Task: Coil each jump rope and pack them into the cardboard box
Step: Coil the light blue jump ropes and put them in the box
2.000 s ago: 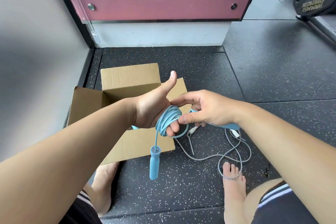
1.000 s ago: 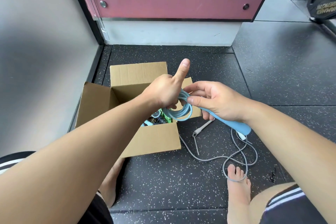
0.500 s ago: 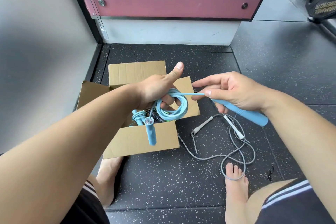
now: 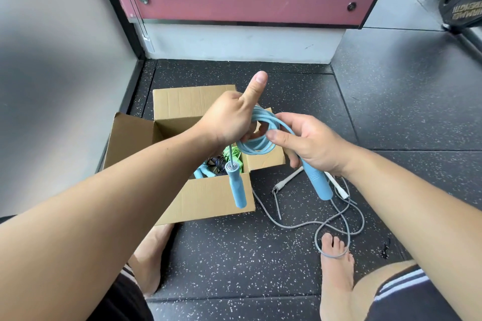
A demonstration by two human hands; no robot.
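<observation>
Your left hand [image 4: 227, 122], thumb up, curls through the blue jump rope coil [image 4: 257, 147]; your right hand [image 4: 310, 143] grips its handle [image 4: 319, 182], three o'clock of the cardboard box [image 4: 216, 198].

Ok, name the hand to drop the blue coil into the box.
Left: the left hand grips the blue coil above the cardboard box; the right hand grips a handle, beside the box.

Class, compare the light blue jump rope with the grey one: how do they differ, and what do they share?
The light blue jump rope is coiled; the grey jump rope sprawls loose. The blue one is held in the left hand and right hand; the grey one lies on the black floor. Neither lies in the cardboard box.
</observation>
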